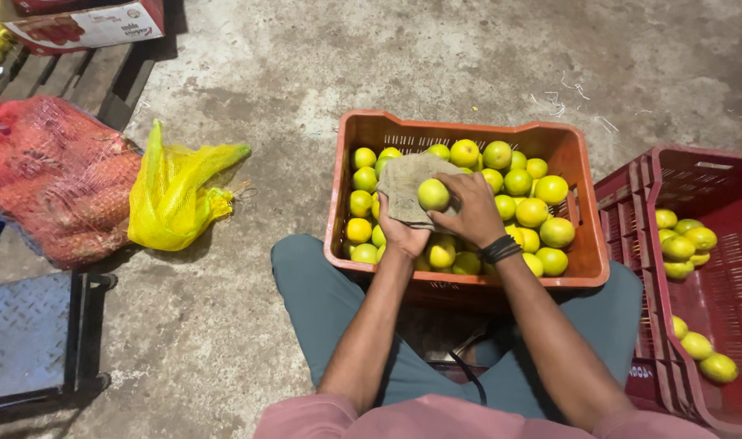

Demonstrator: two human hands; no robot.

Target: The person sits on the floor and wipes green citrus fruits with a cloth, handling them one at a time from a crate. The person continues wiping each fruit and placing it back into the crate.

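An orange plastic crate (468, 280) full of yellow-green citrus fruits sits on the floor between my knees. My left hand (401, 230) grips a grey-brown cloth (405, 180) spread over the fruits at the crate's left side. My right hand (471, 210) holds one yellow-green fruit (433, 194) against that cloth. A black band circles my right wrist.
A red crate (655, 268) with several fruits stands at the right. At the left lie a yellow mesh sack (174, 193) and a red mesh sack (58, 191). A metal platform (29, 337) sits at lower left, a cardboard box (90, 24) on a wooden pallet at top left.
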